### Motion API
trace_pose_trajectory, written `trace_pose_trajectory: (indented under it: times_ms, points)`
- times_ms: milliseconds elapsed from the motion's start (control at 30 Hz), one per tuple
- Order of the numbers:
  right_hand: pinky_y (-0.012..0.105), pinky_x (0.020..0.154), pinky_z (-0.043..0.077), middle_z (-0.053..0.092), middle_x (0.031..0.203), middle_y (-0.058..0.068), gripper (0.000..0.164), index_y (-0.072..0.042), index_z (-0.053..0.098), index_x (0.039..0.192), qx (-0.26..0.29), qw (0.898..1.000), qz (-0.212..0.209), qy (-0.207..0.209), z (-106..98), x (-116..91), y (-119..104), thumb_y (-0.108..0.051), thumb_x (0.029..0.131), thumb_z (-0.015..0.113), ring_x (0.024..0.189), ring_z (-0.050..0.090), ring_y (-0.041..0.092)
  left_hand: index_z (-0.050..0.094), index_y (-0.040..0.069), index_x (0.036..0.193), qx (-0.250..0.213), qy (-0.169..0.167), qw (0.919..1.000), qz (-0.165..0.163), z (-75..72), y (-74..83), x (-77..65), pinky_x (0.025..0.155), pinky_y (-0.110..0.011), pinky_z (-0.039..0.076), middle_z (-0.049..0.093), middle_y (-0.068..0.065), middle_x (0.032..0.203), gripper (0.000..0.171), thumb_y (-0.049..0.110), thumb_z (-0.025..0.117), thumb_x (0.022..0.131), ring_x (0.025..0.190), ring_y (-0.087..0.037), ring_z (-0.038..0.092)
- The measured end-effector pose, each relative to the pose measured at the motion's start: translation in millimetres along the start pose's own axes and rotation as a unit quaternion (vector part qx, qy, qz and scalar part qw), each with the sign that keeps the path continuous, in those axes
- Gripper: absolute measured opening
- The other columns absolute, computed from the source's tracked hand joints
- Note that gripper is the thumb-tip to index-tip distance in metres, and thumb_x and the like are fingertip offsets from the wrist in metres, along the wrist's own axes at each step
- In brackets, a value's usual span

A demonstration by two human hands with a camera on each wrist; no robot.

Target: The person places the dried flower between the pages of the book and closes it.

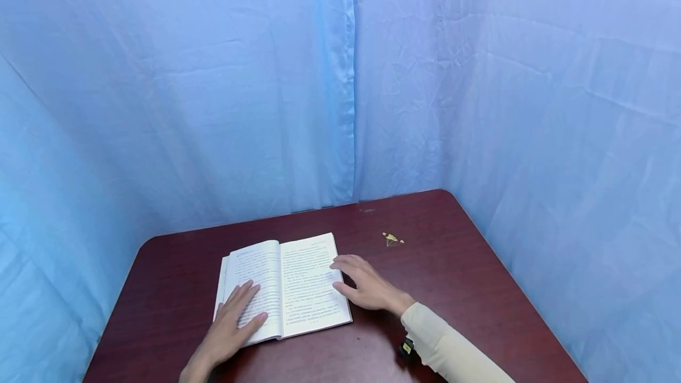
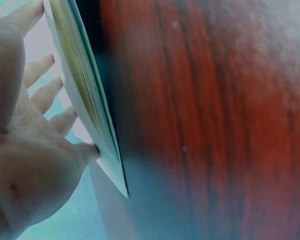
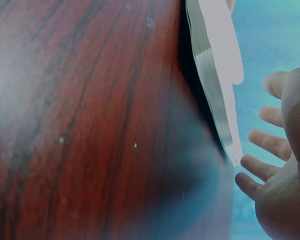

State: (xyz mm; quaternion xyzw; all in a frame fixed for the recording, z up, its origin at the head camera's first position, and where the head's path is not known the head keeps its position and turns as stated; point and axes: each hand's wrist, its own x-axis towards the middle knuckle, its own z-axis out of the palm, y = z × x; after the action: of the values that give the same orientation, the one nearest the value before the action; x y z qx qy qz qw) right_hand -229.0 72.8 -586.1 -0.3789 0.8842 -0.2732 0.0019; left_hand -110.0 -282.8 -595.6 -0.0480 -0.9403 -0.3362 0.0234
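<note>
An open book point(image 1: 308, 282) with printed white pages lies on the dark red table. My left hand point(image 1: 231, 324) rests on the lower part of its left page, fingers spread and straight. In the left wrist view the fingers of that hand point(image 2: 40, 115) reach over the page edges of the book point(image 2: 85, 75). My right hand point(image 1: 367, 285) is at the right page's outer edge, fingers loosely extended. The right wrist view shows the hand point(image 3: 290, 160) beside the book's edge point(image 3: 210, 75), holding nothing; whether its fingertips touch the page I cannot tell.
A small gold-coloured piece with a thin cord point(image 1: 392, 239) lies on the table point(image 1: 425, 265), right of the book. Blue curtains point(image 1: 213, 87) hang behind and at both sides. A black device point(image 1: 407, 347) with a yellow mark sits under the right sleeve point(image 1: 452, 347).
</note>
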Motion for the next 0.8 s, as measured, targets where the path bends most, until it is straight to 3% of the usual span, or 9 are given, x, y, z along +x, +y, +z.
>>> trace_pose_trajectory:
  times_ms: [233, 533, 800]
  points:
    - [0.051, 0.118, 0.043, 0.055, 0.153, 0.007, 0.043, -0.015, 0.061, 0.142, 0.010, 1.000, 0.017, -0.007, -4, -1, 5, -0.034, 0.104, 0.062, 0.146, 0.047, 0.027, 0.050, 0.018, 0.154, -0.004, 0.008, 0.9999, 0.007, 1.2, -0.4, -0.9, 0.112, -0.084, 0.018, 0.042, -0.013, 0.166, 0.067, 0.047, 0.070, 0.097, 0.156, -0.045, 0.029]
    - [0.054, 0.118, 0.042, 0.057, 0.150, 0.012, 0.045, -0.008, 0.061, 0.143, 0.011, 1.000, 0.016, 0.004, -8, 1, 14, -0.030, 0.103, 0.063, 0.144, 0.049, 0.031, 0.051, 0.016, 0.154, -0.004, 0.014, 0.9998, 0.015, 0.7, -0.2, -0.8, 0.111, -0.085, 0.019, 0.043, -0.015, 0.165, 0.067, 0.044, 0.070, 0.096, 0.155, -0.048, 0.031]
    - [0.055, 0.121, 0.039, 0.053, 0.154, 0.016, 0.047, -0.008, 0.059, 0.145, 0.027, 0.999, 0.044, 0.012, -17, 5, 26, -0.033, 0.105, 0.061, 0.148, 0.045, 0.034, 0.051, 0.019, 0.154, -0.006, 0.010, 0.9999, 0.009, 1.5, -1.3, -0.6, 0.112, -0.084, 0.018, 0.042, -0.013, 0.165, 0.066, 0.046, 0.070, 0.097, 0.156, -0.046, 0.029]
